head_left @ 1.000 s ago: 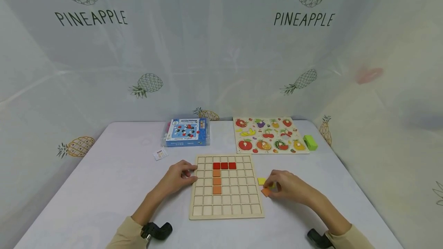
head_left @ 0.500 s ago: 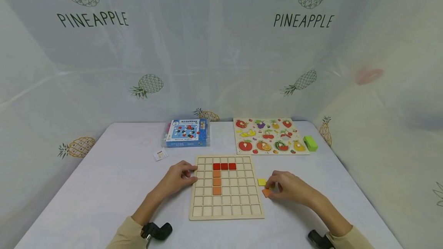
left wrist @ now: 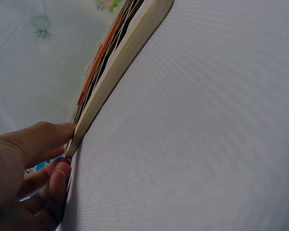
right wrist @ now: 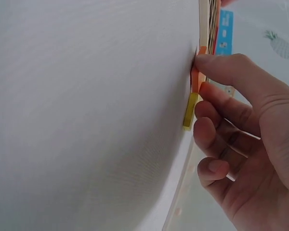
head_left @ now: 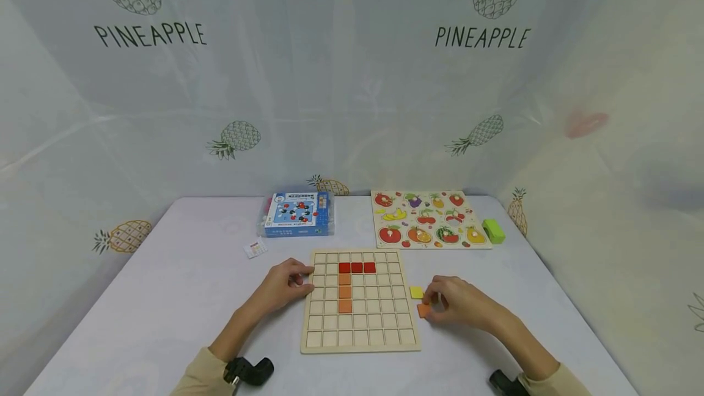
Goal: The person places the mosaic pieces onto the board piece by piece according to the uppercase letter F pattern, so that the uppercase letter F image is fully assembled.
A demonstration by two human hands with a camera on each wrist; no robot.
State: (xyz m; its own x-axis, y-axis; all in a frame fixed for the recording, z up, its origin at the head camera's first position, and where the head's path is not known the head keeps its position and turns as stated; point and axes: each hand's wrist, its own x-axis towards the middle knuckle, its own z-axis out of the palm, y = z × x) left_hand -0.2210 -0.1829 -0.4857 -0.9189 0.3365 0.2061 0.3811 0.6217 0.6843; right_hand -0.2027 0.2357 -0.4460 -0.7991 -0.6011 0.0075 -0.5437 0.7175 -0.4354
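In the head view a wooden grid board point(head_left: 375, 339) lies flat on the table. It carries a row of red tiles point(head_left: 357, 267), with a column of orange tiles point(head_left: 344, 293) running down from its left end. My left hand point(head_left: 283, 285) touches the board's left edge with thumb and forefinger spread apart; in the left wrist view the thumb meets the board's side point(left wrist: 116, 65). Right of the board, my right hand point(head_left: 461, 302) pinches a loose orange tile point(right wrist: 195, 79) between thumb and forefinger, low over the table. A yellow tile point(head_left: 416, 293) lies close by.
Behind the board stand a blue box point(head_left: 297, 212) and a fruit puzzle board point(head_left: 429, 220). A green block point(head_left: 494, 231) sits at the puzzle's right. A small printed card point(head_left: 255, 248) lies front-left of the box. A pineapple-print cloth rises behind the table.
The pinched orange tile has turned slightly and shifted a little to the right with my right hand. A bit of yellow behind those fingers is now hidden. My left hand stays at the board's edge.
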